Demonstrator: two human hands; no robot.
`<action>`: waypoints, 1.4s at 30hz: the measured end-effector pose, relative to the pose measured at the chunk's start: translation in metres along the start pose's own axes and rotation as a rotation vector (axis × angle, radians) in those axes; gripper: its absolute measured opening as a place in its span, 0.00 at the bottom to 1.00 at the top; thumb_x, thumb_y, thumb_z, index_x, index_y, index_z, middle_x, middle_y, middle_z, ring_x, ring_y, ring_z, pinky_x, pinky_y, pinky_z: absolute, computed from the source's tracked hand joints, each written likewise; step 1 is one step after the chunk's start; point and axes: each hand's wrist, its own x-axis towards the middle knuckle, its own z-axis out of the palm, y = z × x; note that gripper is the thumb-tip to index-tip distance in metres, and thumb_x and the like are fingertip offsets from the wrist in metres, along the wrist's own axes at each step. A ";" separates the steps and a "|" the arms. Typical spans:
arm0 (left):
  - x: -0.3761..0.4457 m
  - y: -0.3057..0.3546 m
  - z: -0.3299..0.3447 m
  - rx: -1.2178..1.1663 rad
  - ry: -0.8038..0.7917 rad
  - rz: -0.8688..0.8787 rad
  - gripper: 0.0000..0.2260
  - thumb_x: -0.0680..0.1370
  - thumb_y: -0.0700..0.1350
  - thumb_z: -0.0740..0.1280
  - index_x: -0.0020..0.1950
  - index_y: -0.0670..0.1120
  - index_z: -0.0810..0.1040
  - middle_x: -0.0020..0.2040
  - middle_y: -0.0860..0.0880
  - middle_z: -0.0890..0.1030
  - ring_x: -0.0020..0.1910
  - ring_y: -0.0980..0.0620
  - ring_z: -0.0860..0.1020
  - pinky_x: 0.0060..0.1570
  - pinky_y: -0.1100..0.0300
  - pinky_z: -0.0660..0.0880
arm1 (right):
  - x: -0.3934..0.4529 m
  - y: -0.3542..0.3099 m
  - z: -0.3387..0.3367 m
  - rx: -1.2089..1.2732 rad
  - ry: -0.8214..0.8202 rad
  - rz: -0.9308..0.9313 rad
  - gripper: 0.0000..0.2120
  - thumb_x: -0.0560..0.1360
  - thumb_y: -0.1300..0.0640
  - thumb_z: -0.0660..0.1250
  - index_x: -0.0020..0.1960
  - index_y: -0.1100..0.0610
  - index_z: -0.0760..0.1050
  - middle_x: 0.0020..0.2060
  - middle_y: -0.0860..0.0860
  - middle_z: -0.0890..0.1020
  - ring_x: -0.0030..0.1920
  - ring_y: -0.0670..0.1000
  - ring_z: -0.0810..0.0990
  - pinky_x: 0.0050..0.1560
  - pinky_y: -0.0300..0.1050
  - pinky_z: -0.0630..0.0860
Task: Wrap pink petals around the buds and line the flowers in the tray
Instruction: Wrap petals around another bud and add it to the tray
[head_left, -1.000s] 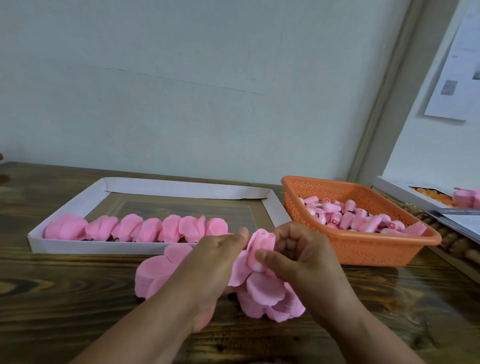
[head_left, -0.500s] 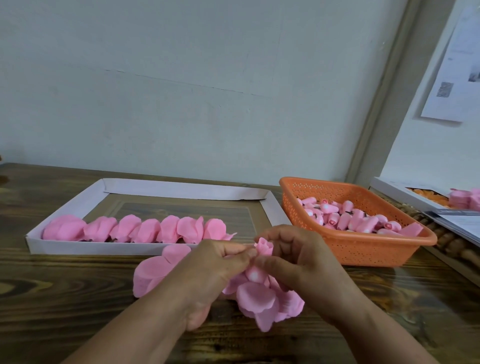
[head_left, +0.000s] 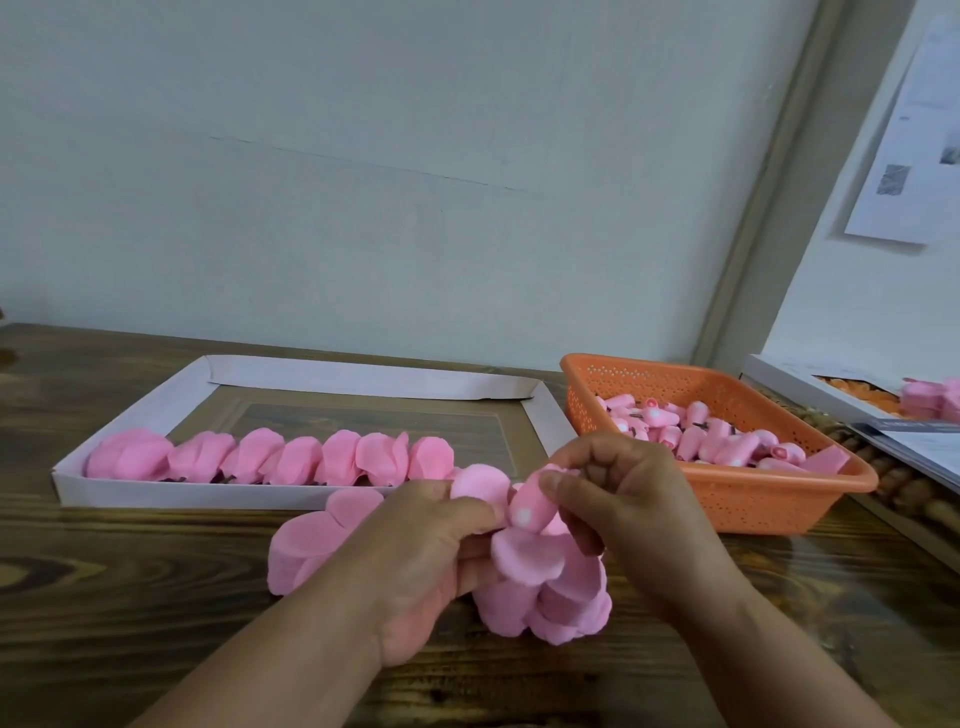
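Above the wooden table my left hand (head_left: 431, 551) grips a cluster of pink petals (head_left: 540, 587) from the left, and one petal stands up over its fingers. My right hand (head_left: 623, 504) pinches a pink bud (head_left: 530, 506) with a white spot, which pokes out of the middle of the petals. A stack of loose pink petals (head_left: 317, 540) lies on the table, partly hidden behind my left hand. The white cardboard tray (head_left: 171, 493) beyond holds a row of several finished pink flowers (head_left: 280, 457) along its near wall.
An orange plastic basket (head_left: 753, 504) with several pink buds stands at the right, close to my right hand. A white box (head_left: 810, 384) with orange pieces and pink petals sits at the far right edge. A wall rises behind the table.
Both hands have kept working the same flower. The bud now lies tilted between the fingers and shows its white spot, and a petal has been pushed up over my left fingers.
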 end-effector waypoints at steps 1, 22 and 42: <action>0.001 -0.002 0.001 0.039 0.026 0.010 0.09 0.79 0.36 0.62 0.50 0.33 0.80 0.46 0.39 0.84 0.41 0.47 0.83 0.42 0.55 0.81 | 0.001 0.000 0.001 -0.028 -0.021 -0.002 0.04 0.73 0.67 0.67 0.39 0.64 0.77 0.19 0.49 0.75 0.19 0.46 0.68 0.23 0.36 0.67; -0.005 -0.004 0.003 0.363 -0.014 0.044 0.39 0.64 0.78 0.47 0.49 0.52 0.84 0.48 0.49 0.86 0.55 0.48 0.81 0.63 0.47 0.71 | 0.009 -0.020 0.005 -0.476 -0.419 -0.129 0.04 0.75 0.62 0.67 0.43 0.54 0.77 0.33 0.53 0.79 0.33 0.53 0.75 0.35 0.47 0.71; -0.006 0.003 0.002 0.118 0.007 -0.003 0.10 0.79 0.41 0.64 0.47 0.38 0.83 0.46 0.37 0.84 0.44 0.44 0.81 0.55 0.46 0.77 | 0.013 -0.022 -0.002 -0.352 -0.237 0.003 0.04 0.73 0.60 0.69 0.40 0.54 0.76 0.27 0.44 0.73 0.28 0.42 0.71 0.33 0.38 0.70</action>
